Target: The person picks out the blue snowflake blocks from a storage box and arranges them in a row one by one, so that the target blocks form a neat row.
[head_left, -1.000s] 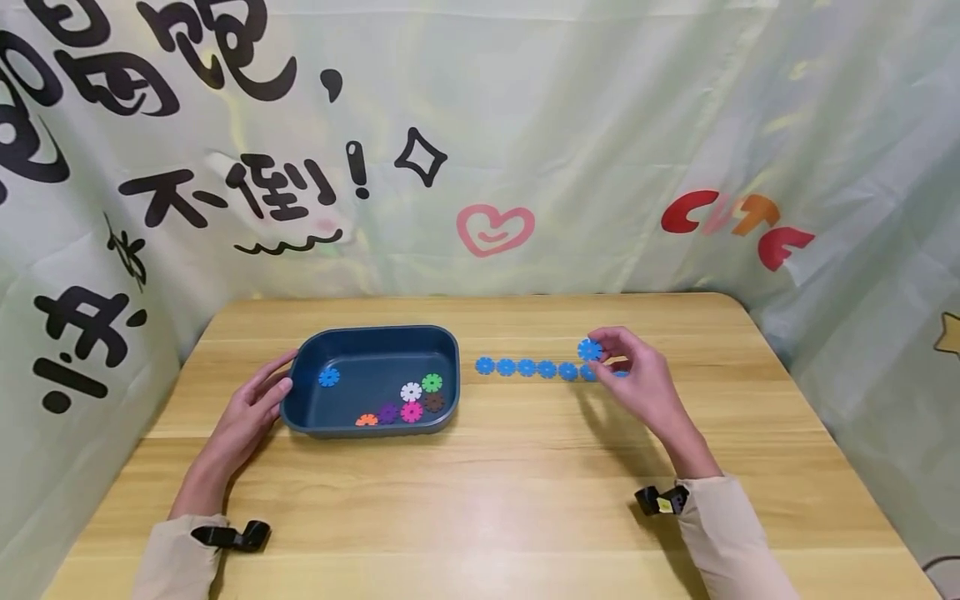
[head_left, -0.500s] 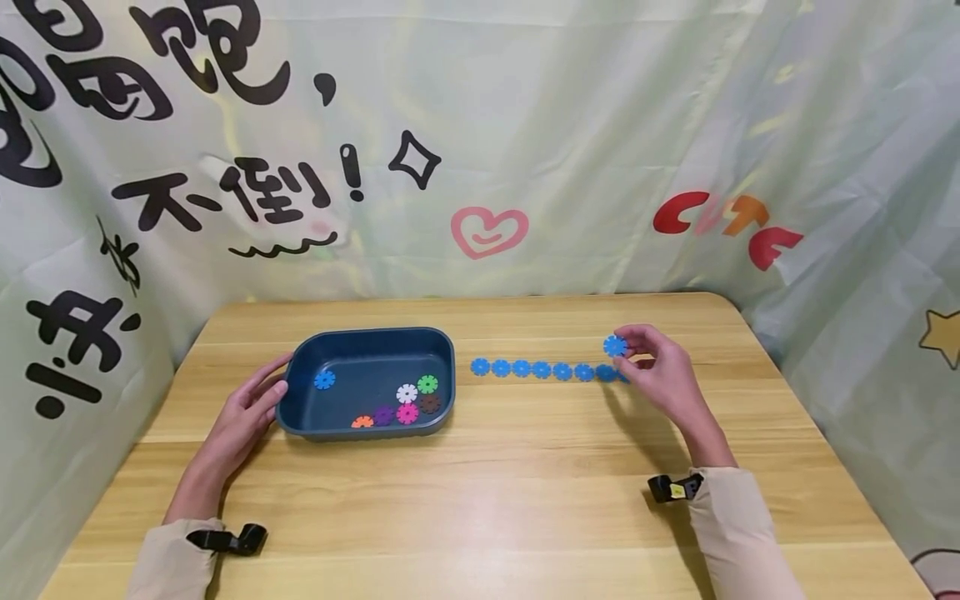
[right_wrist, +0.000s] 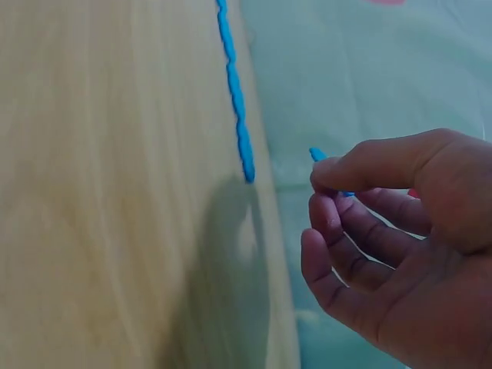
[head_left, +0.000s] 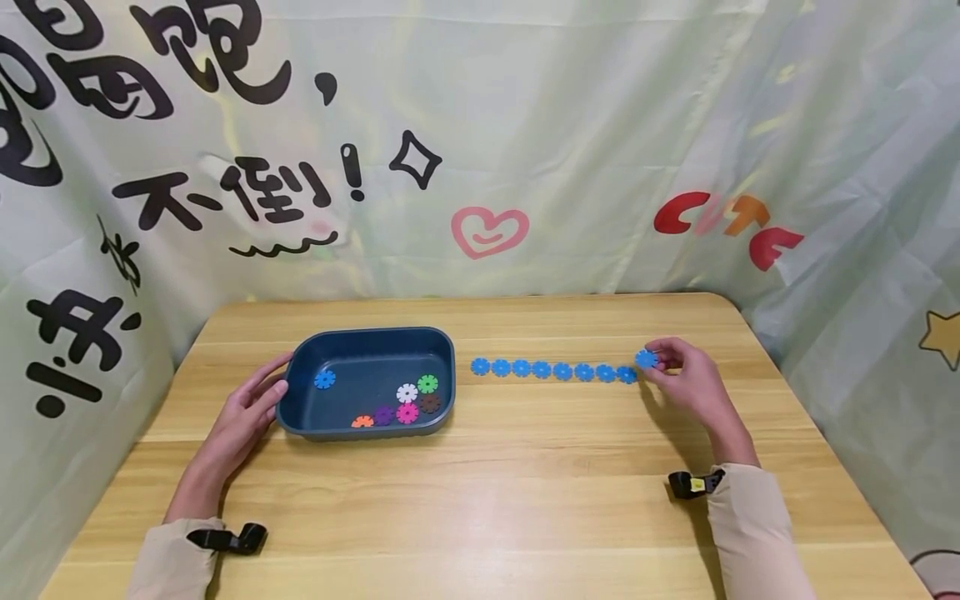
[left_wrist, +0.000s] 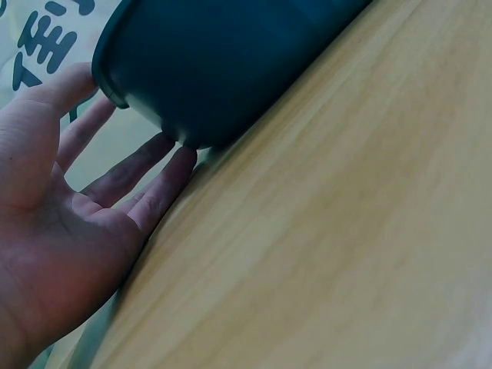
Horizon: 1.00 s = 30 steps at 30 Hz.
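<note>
My right hand (head_left: 688,383) pinches a blue snowflake building disc (head_left: 647,358) between thumb and fingers. It is held above the table, just past the right end of a row of several blue discs (head_left: 562,372) lying flat. In the right wrist view, only small edges of the held disc (right_wrist: 317,154) show beside the thumb. My left hand (head_left: 243,412) rests against the left end of the dark blue tray (head_left: 367,435). The left wrist view has its fingers (left_wrist: 165,181) extended, their tips touching the tray's outer wall (left_wrist: 207,77).
Inside the tray, one blue disc (head_left: 325,380) lies at the left. White (head_left: 407,393), green (head_left: 427,384), brown, pink (head_left: 407,413), purple and orange discs sit toward its right and front. A printed curtain (head_left: 585,150) hangs behind the wooden table (head_left: 487,500).
My right hand has moved right along the row with the disc and lowered slightly, uncovering the row's right end. My left hand stays against the tray.
</note>
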### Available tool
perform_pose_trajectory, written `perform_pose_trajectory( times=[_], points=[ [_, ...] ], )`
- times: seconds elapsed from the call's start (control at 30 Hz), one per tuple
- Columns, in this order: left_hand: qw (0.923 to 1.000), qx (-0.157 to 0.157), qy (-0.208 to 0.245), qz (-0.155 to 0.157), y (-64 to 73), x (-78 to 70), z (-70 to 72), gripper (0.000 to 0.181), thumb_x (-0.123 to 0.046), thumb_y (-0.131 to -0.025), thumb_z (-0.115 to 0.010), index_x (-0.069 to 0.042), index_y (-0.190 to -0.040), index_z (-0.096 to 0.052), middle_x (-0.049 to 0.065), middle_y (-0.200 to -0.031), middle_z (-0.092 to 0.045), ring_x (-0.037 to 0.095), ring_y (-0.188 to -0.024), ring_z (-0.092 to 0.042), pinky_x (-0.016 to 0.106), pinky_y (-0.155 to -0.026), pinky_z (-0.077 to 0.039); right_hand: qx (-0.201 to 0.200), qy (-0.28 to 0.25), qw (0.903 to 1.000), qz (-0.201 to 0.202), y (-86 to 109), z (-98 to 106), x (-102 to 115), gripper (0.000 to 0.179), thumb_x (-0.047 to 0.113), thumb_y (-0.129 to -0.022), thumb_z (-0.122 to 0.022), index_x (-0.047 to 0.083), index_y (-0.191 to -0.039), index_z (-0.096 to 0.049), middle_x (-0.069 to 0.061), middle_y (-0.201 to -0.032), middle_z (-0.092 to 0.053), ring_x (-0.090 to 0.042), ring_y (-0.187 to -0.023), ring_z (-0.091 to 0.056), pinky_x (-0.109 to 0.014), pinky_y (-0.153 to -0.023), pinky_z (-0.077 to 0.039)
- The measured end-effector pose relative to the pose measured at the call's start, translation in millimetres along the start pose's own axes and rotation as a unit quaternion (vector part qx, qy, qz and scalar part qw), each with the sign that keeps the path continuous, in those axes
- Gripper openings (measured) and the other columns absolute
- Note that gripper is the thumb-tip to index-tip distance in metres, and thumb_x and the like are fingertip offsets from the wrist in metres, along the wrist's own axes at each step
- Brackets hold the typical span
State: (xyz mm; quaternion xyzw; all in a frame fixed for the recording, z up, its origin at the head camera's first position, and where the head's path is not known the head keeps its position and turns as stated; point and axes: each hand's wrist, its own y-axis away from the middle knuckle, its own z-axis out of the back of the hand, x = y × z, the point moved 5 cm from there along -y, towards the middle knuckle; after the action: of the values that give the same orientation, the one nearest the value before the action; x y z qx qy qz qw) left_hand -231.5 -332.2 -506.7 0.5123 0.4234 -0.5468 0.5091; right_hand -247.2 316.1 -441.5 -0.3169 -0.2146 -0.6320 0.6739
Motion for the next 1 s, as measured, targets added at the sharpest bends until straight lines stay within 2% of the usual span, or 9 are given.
perform_pose_trajectory(
  times=[0.13, 0.37, 0.63, 0.83, 1.0],
  points=[
    [1.0000, 0.001, -0.003, 0.003, 0.5, 0.0, 0.3, 0.055, -0.030, -0.110, -0.050, -0.025, -0.162, -0.034, 0.017, -0.168, -0.019, 0.012, -0.136, -0.039, 0.012, -0.095, -0.046, 0.011, 0.010, 0.9998, -0.015, -0.2, 0, -10, 0.032, -0.004, -0.090, -0.073, -0.009, -0.120, -0.064, -0.020, -0.098, -0.066, -0.023, -0.086, -0.058, -0.015, -0.066, -0.046],
    [1.0000, 0.002, 0.002, 0.002, 2.4, 0.0, 1.5, 0.055, -0.029, -0.110, -0.050, -0.025, -0.162, -0.034, 0.016, -0.169, -0.018, 0.018, -0.140, -0.036, 0.012, -0.096, -0.046, 0.047, 0.020, 0.9975, -0.049, 0.2, -6, -23, 0.031, -0.002, -0.092, -0.071, -0.011, -0.121, -0.062, -0.024, -0.104, -0.064, -0.030, -0.093, -0.059, -0.016, -0.068, -0.046],
    [1.0000, 0.001, 0.000, 0.002, 2.2, -2.1, 0.9, 0.055, -0.030, -0.110, -0.050, -0.025, -0.162, -0.034, 0.016, -0.169, -0.019, 0.019, -0.139, -0.036, 0.012, -0.095, -0.046, 0.073, 0.019, 0.9941, -0.078, 1.0, -7, -29, 0.031, 0.003, -0.094, -0.070, -0.011, -0.121, -0.063, -0.023, -0.105, -0.064, -0.031, -0.094, -0.057, -0.022, -0.064, -0.049],
    [1.0000, 0.000, 0.009, 0.001, 0.6, -1.4, 0.9, 0.055, -0.029, -0.109, -0.051, -0.025, -0.162, -0.035, 0.014, -0.169, -0.020, 0.019, -0.140, -0.036, 0.012, -0.096, -0.046, 0.085, 0.020, 0.9940, -0.067, -0.2, -7, -28, 0.034, 0.004, -0.095, -0.070, -0.011, -0.124, -0.064, -0.023, -0.105, -0.065, -0.032, -0.094, -0.058, -0.023, -0.063, -0.050],
    [1.0000, 0.004, 0.006, -0.001, -0.3, -0.4, 0.2, 0.055, -0.029, -0.110, -0.051, -0.025, -0.162, -0.035, 0.015, -0.169, -0.020, 0.012, -0.137, -0.039, 0.013, -0.096, -0.046, 0.084, 0.030, 0.9946, -0.053, 0.8, -5, -25, 0.037, 0.005, -0.095, -0.071, -0.010, -0.128, -0.062, -0.026, -0.111, -0.064, -0.035, -0.099, -0.058, -0.023, -0.069, -0.048]
  ],
)
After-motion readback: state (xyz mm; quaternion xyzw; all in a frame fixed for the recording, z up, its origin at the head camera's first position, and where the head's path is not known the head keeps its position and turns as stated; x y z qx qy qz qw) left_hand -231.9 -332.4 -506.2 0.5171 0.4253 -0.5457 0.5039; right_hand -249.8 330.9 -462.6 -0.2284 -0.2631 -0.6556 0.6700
